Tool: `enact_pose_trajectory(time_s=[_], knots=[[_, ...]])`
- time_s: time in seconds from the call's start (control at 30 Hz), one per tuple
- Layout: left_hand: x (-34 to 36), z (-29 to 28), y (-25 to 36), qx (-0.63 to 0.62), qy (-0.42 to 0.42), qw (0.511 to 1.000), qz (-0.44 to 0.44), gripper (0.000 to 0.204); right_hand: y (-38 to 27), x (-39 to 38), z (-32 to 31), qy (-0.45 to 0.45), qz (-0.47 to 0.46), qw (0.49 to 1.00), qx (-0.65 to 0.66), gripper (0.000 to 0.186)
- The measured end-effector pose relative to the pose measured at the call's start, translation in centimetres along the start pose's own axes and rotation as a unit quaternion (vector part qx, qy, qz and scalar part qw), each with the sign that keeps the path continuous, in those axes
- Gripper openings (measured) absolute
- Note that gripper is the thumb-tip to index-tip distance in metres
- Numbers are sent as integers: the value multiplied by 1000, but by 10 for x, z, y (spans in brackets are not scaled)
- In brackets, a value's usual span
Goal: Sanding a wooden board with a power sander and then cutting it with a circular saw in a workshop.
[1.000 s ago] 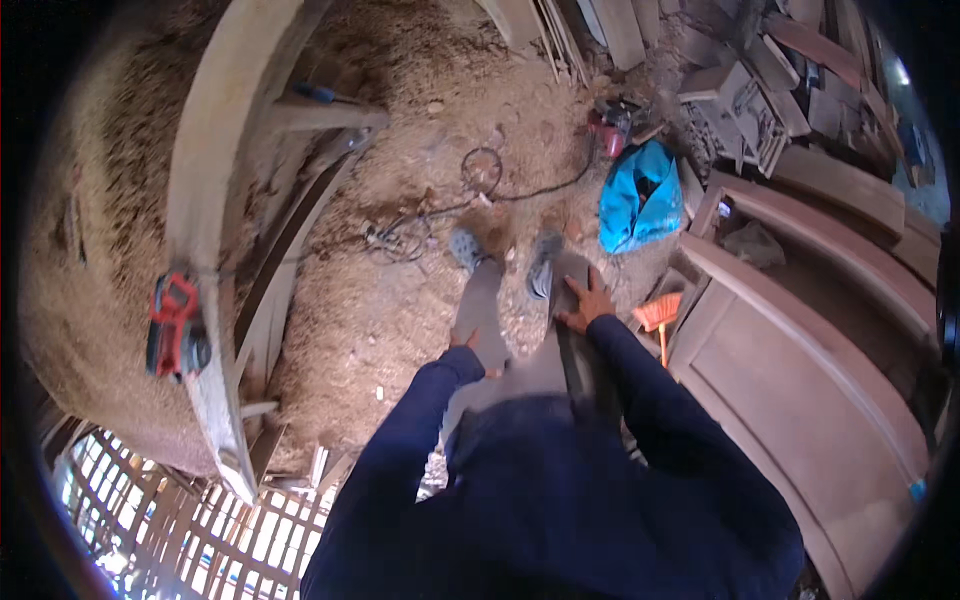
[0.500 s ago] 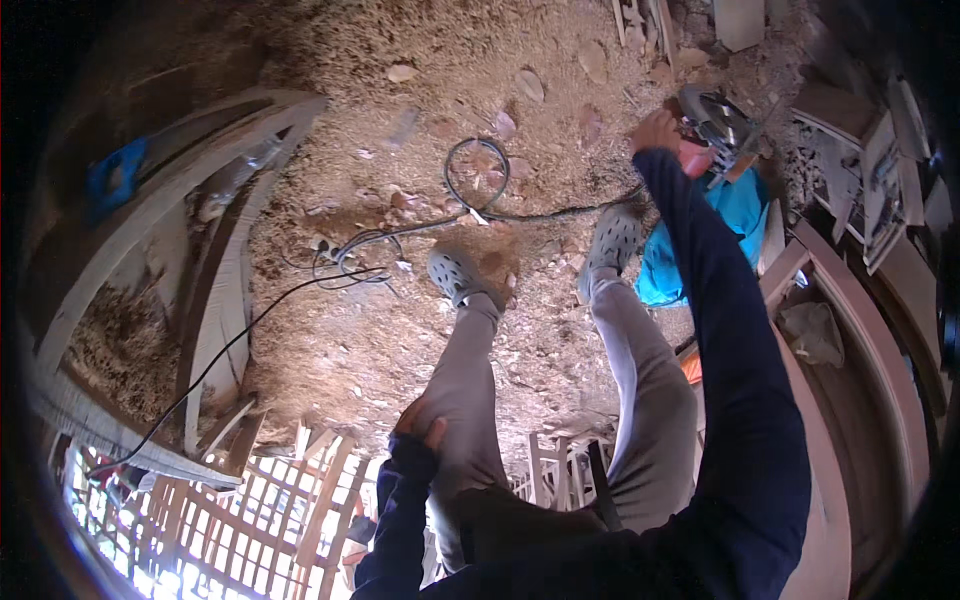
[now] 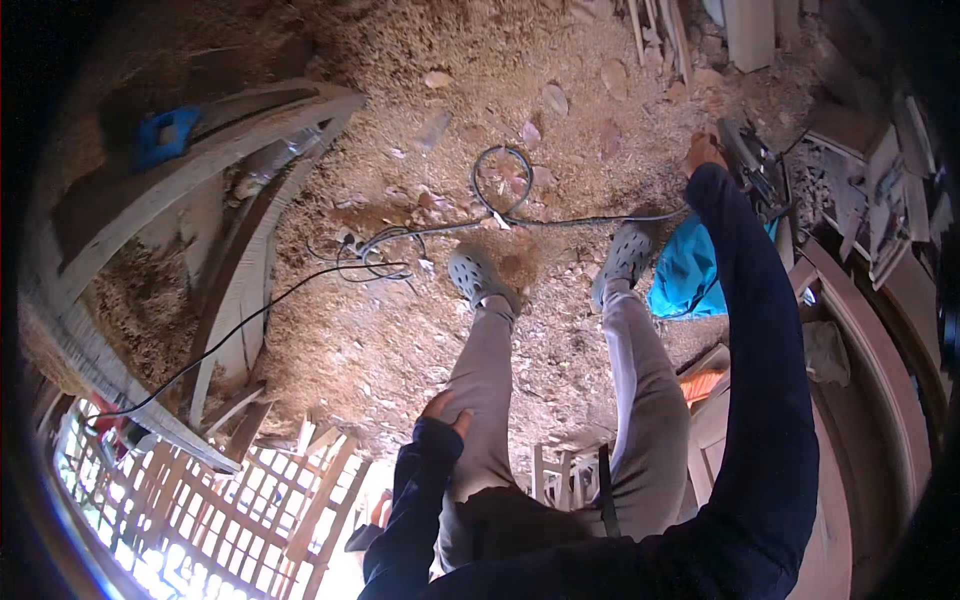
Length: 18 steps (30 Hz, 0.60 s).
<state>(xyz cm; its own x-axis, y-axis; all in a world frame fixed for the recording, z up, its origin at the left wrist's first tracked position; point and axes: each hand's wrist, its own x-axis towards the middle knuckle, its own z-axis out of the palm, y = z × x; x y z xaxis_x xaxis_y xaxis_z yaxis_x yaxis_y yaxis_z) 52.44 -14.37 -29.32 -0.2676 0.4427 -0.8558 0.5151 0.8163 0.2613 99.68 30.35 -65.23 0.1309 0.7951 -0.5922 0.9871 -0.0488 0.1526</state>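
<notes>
My right hand [image 3: 703, 153] reaches out at the upper right and is closed on a circular saw [image 3: 745, 160], partly hidden behind the hand and sleeve. A dark power cord [image 3: 600, 219] runs from beside the saw across the sawdust, with a loop in it. Just below the saw lies a bright blue-green bag or cloth [image 3: 687, 270], close to my right shoe. My left hand [image 3: 447, 412] rests on my left leg around the knee, thumb apart from the fingers, holding nothing.
Sawdust and leaves cover the ground [image 3: 400, 330]. A curved wooden frame [image 3: 235, 270] stands left, with a blue object [image 3: 165, 135] behind it. Wood offcuts [image 3: 865, 180] pile up at the right, above long curved boards [image 3: 880, 370]. A wooden lattice [image 3: 230, 510] stands lower left.
My right hand has moved right with the saw, which now appears turned and shows less of its round guard and red part. The whole view has shifted slightly; my left hand stays on the leg.
</notes>
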Motion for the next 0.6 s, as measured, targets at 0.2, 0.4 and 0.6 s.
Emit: enact_pose_trajectory(time_s=[0.2,0.4,0.6], knots=[[-67,-1,21,38,-25,998,-40,70,-13,-191,-171,-48,-51,990,125,55],[-205,38,-60,-192,-59,979,-19,70,-1,-448,-344,-141,-157,912,352,42],[-297,148,-164,-477,201,852,-84,52,-34,-632,-436,-326,-232,811,427,28]])
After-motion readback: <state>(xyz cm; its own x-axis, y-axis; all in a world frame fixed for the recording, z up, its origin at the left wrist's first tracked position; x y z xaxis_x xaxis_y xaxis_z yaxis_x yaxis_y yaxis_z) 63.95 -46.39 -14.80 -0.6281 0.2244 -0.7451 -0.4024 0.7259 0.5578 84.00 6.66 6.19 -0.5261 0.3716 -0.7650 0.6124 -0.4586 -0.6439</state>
